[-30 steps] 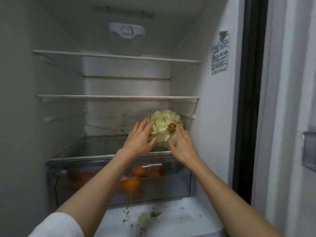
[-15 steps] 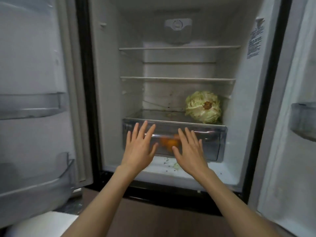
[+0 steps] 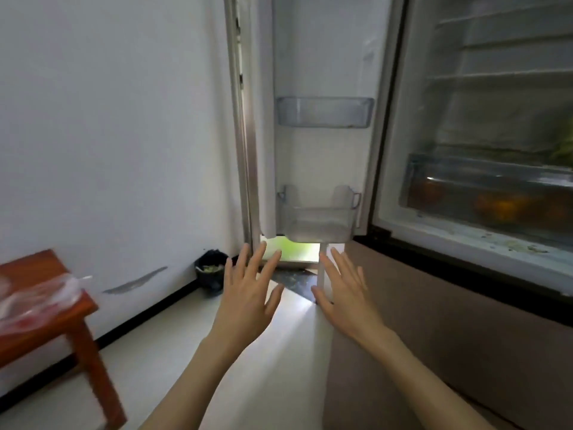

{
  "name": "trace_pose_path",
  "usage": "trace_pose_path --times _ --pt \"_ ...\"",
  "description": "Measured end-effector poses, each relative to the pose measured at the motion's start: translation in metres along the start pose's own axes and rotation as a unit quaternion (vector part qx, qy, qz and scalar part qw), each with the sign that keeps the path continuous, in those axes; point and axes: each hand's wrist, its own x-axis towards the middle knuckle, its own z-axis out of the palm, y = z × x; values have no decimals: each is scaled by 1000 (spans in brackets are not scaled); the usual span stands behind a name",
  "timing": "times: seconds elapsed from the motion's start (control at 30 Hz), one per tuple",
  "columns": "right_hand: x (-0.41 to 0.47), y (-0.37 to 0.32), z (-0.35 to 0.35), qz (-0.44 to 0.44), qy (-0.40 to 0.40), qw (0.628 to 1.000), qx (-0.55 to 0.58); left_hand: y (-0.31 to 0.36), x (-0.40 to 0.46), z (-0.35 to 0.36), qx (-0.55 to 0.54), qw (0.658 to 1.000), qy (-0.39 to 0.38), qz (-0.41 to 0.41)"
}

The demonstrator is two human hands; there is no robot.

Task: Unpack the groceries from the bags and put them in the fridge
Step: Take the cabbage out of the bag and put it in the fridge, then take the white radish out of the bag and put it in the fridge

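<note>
My left hand and my right hand hover side by side in front of me, fingers spread and holding nothing. The open fridge stands to the right. Its clear crisper drawer holds orange fruit. A sliver of the green cabbage shows on the drawer's lid at the frame's right edge. A clear plastic grocery bag with something red inside lies on the red wooden table at the far left.
The fridge's left door stands open ahead with two clear bins. A small black bin sits on the floor by the white wall. The lower fridge front is brown. Green scraps litter the fridge's bottom ledge.
Both hands let go of the cabbage, left on the drawer lid, and drew back out of the fridge. My view has swung left, away from the shelves toward the door and table.
</note>
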Motion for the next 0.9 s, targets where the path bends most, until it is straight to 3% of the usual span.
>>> trace_pose_path --times 0.2,0.43,0.67,0.9 --pt "-18 -143 103 -81 -71 993 52 -132 -123 -60 50 989 -55 -129" --pt "-15 -280 185 -183 -121 970 105 -237 -227 -117 94 957 -53 -268" --pt "17 -374 257 -237 -157 950 127 -322 -274 -122 47 924 -65 -375" --pt "90 -447 342 -255 -189 935 156 -447 -272 -122 75 906 -65 -411"
